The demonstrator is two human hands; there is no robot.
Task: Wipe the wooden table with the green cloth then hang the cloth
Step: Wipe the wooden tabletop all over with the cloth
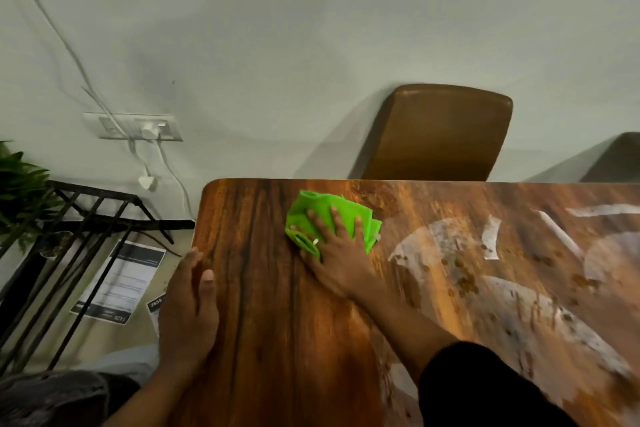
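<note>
The wooden table [270, 305] fills the lower right of the head view, its rounded far-left corner near the middle. A folded bright green cloth [313, 210] lies flat on the tabletop close to the far edge. My right hand [337, 253] presses down on the cloth with fingers spread, covering its near part. My left hand [188, 302] grips the table's left edge, thumb on top and fingers wrapped over the side. White smears and brown specks [485, 270] cover the right part of the tabletop.
A brown chair back [436, 135] stands behind the table's far edge, with a second one [620, 159] at the right. Left of the table are a black metal rack [86, 218], a green plant [17, 180], papers on the floor [121, 284] and a wall socket with white cables [138, 126].
</note>
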